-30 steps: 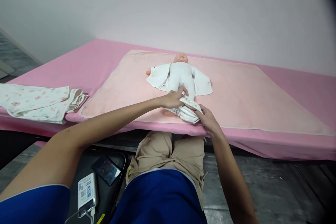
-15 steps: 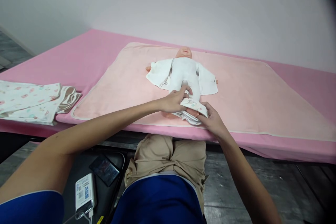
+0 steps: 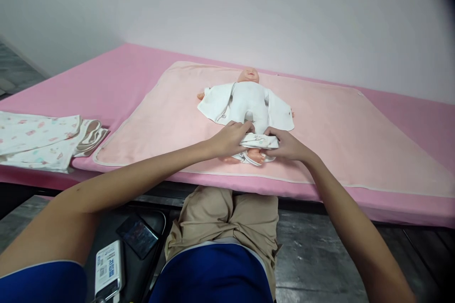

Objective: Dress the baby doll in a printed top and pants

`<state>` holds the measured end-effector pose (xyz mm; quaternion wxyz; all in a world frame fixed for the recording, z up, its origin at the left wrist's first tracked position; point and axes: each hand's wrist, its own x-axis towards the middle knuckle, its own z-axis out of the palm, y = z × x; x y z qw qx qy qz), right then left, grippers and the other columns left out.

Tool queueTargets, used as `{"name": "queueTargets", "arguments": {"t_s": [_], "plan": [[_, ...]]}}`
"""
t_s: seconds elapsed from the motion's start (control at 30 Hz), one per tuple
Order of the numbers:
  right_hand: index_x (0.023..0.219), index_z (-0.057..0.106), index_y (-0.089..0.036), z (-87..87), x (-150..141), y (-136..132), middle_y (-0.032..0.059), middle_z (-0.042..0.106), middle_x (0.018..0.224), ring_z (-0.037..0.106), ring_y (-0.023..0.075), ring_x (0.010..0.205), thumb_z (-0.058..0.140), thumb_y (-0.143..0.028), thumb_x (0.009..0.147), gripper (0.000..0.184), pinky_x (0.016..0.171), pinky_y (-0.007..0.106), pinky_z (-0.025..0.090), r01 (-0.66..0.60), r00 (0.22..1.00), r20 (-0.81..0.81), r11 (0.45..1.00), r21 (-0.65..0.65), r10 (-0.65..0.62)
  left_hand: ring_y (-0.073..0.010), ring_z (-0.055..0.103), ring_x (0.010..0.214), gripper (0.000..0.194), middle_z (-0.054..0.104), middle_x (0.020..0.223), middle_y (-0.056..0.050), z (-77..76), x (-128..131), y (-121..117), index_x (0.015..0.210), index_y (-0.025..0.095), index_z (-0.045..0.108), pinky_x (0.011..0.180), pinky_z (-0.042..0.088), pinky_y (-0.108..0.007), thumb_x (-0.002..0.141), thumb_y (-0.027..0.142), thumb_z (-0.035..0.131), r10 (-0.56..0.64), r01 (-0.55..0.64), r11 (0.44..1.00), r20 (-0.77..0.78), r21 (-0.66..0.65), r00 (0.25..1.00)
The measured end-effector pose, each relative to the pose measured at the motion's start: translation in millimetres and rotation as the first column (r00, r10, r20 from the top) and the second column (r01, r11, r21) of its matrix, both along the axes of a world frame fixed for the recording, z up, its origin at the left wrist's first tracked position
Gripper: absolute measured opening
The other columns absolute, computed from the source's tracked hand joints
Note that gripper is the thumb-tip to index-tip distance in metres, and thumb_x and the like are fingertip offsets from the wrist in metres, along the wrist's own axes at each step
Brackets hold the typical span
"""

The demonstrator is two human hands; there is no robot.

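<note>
A baby doll [image 3: 249,75] lies on its back on a peach mat [image 3: 330,137], head toward the wall, its arms in an open white top [image 3: 217,100]. Bunched around one of its lower legs are white printed baby pants [image 3: 261,141], with a doll foot [image 3: 255,156] showing below them. My left hand [image 3: 232,139] pinches the left edge of the pants. On the right edge, my right hand [image 3: 286,144] is closed with the thumb on top. The other foot [image 3: 232,160] shows beneath my left wrist.
A folded printed cloth [image 3: 39,139] with brown-edged folds lies at the table's left. Pink sheeting [image 3: 121,73] covers the table up to the wall. Beside my legs, a black chair seat holds a phone [image 3: 138,236] and a white power bank [image 3: 109,267].
The pants have moved up the doll's leg, so its foot now comes out below them. My right hand has turned level and risen slightly; my left hand keeps its hold.
</note>
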<state>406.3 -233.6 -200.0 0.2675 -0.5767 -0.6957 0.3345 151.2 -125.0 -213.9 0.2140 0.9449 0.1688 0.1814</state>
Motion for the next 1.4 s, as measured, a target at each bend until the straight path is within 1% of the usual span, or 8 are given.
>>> {"name": "queueTargets", "arguments": {"t_s": [0.27, 0.47, 0.6, 0.7, 0.87, 1.0, 1.17, 1.4], "plan": [[0.12, 0.067, -0.024, -15.1, -24.9, -30.0, 0.006, 0.077, 0.116, 0.067, 0.0276, 0.099, 0.08, -0.044, 0.088, 0.04, 0.079, 0.033, 0.048, 0.092, 0.981, 0.156, 0.987, 0.132, -0.112, -0.0323, 0.072, 0.121, 0.037, 0.074, 0.13, -0.01, -0.8, -3.2, -3.2, 0.124, 0.022, 0.055, 0.112, 0.046, -0.045, 0.09, 0.02, 0.067, -0.024, 0.025, 0.999, 0.018, -0.034, 1.0], [0.111, 0.067, -0.025, -10.4, -10.2, -22.7, 0.0034, 0.077, 0.104, 0.065, 0.0253, 0.088, 0.082, -0.043, 0.085, 0.035, 0.075, 0.033, 0.045, 0.129, 0.98, 0.13, 0.982, 0.141, -0.148, -0.0283, 0.072, 0.123, 0.043, 0.076, 0.132, -0.009, -0.7, -5.9, 6.1, 0.129, 0.022, 0.057, 0.108, 0.047, -0.041, 0.088, 0.011, 0.063, -0.042, 0.049, 0.995, 0.071, -0.092, 0.997], [0.1, 0.064, -0.024, 5.2, 10.0, -4.0, -0.0002, 0.069, 0.092, 0.057, 0.0206, 0.082, 0.088, -0.048, 0.082, 0.039, 0.071, 0.03, 0.04, 0.081, 0.989, 0.118, 0.996, 0.036, -0.085, -0.0323, 0.066, 0.121, 0.032, 0.076, 0.126, -0.011, 7.8, -13.2, 17.0, 0.124, 0.021, 0.064, 0.11, 0.044, -0.046, 0.095, 0.032, 0.073, 0.016, -0.016, 0.999, -0.015, 0.031, 1.0], [0.1, 0.064, -0.023, 17.7, 16.0, 11.6, 0.0002, 0.066, 0.093, 0.056, 0.0196, 0.082, 0.092, -0.057, 0.081, 0.048, 0.07, 0.029, 0.042, -0.014, 1.0, -0.023, 0.993, -0.117, 0.012, -0.0303, 0.065, 0.112, 0.048, 0.075, 0.115, -0.01, 24.4, -17.5, 26.2, 0.115, 0.02, 0.067, 0.099, 0.048, -0.042, 0.089, 0.058, 0.083, -0.039, 0.035, 0.993, -0.039, -0.111, 0.998], [0.106, 0.067, -0.024, 34.0, 1.3, 41.7, 0.002, 0.07, 0.1, 0.064, 0.0201, 0.088, 0.095, -0.056, 0.083, 0.048, 0.075, 0.03, 0.05, -0.173, 0.9, -0.43, 0.963, -0.205, 0.07, -0.0184, 0.066, 0.088, 0.051, 0.07, 0.1, -0.005, 46.5, -9.3, 39.4, 0.108, 0.019, 0.066, 0.075, 0.047, -0.031, 0.092, 0.065, 0.081, -0.123, 0.108, 0.756, 0.023, -0.646, 0.992], [0.11, 0.071, -0.026, 30.7, -1.1, 60.9, 0.0025, 0.073, 0.103, 0.066, 0.0198, 0.088, 0.093, -0.062, 0.085, 0.049, 0.074, 0.03, 0.05, -0.137, 0.845, -0.534, 0.969, -0.206, 0.006, -0.0172, 0.07, 0.089, 0.046, 0.073, 0.103, -0.006, 41.4, -6.4, 55.4, 0.109, 0.019, 0.069, 0.076, 0.05, -0.03, 0.093, 0.059, 0.083, -0.024, 0.132, 0.592, 0.146, -0.795, 0.989], [0.103, 0.078, -0.024, 4.3, 9.8, 67.6, 0.0045, 0.076, 0.102, 0.064, 0.0213, 0.089, 0.085, -0.066, 0.092, 0.044, 0.076, 0.034, 0.048, 0.162, 0.967, -0.201, 0.986, 0.024, -0.154, -0.0177, 0.068, 0.097, 0.039, 0.076, 0.106, -0.008, 21.5, -17.6, 71.1, 0.11, 0.018, 0.077, 0.083, 0.05, -0.031, 0.096, 0.054, 0.081, 0.123, -0.011, 0.767, 0.129, -0.642, 0.984], [0.099, 0.08, -0.025, 0.6, -8.4, 73.5, 0.0052, 0.079, 0.102, 0.068, 0.0238, 0.092, 0.082, -0.055, 0.096, 0.031, 0.087, 0.04, 0.051, 0.257, 0.964, -0.037, 0.889, 0.379, -0.263, -0.0125, 0.05, 0.07, 0.041, 0.062, 0.081, -0.001, 21.0, -8.7, 71.4, 0.093, 0.019, 0.069, 0.067, 0.036, -0.029, 0.098, 0.058, 0.074, 0.236, -0.15, 0.887, 0.149, -0.437, 0.96]]}}
